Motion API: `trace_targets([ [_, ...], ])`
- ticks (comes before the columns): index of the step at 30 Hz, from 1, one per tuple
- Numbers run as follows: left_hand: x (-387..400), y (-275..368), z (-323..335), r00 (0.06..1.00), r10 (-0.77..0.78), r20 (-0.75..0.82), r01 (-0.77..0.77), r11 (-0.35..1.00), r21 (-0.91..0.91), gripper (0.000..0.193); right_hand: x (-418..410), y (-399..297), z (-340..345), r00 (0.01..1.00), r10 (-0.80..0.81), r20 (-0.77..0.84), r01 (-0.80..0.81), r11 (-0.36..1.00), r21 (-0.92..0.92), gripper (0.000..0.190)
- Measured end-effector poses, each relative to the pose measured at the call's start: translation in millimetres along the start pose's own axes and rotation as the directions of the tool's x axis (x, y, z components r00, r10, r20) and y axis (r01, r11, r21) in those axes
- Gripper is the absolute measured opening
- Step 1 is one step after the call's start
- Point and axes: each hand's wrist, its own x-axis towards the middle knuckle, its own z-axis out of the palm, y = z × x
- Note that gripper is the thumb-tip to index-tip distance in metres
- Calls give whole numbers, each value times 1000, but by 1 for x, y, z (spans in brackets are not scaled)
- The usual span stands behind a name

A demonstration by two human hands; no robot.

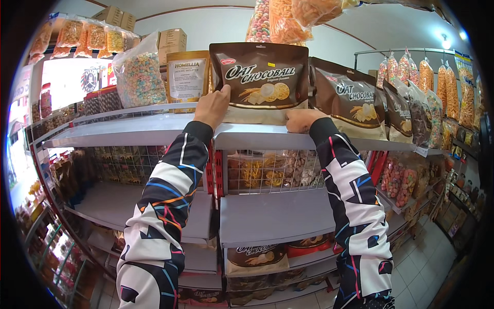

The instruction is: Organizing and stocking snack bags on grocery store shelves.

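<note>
A brown and cream Oat Chocoball pouch (266, 77) stands upright on the grey metal top shelf (262, 142). My left hand (213, 106) grips its left edge, thumb on the front. Low at the pouch's right corner, my right hand (305, 120) is closed on the edge, its fingertips partly hidden. A second Oat Chocoball pouch (347, 98) stands just to the right, with a smaller-looking one (399, 112) beyond it. Left of the held pouch is a gold and white Homellia pouch (186, 77).
A clear bag of pastel cereal rings (141, 79) stands at the left. Snack bags hang overhead (289, 23) and on a rack at right (426, 77). Below are a grey shelf (274, 216), wire mesh with bagged snacks behind (276, 172), and another Oat Chocoball pouch (256, 258).
</note>
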Motion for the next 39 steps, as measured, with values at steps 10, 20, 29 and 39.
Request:
trace_targets([
  [10,-7,11,-20,959,38,282,37,966,-255,47,-3,12,10,999,15,-41,-15,1000,-18,44],
  [20,-25,14,-40,936,-53,347,160,944,-289,43,-9,20,10,986,-18,-165,30,997,67,40],
  [29,-23,0,-30,938,131,320,78,821,-565,54,-24,26,14,960,5,-279,35,990,139,33],
  [39,-19,14,-55,925,257,279,-68,835,-545,76,-101,-15,59,570,-14,-822,260,952,164,32],
])
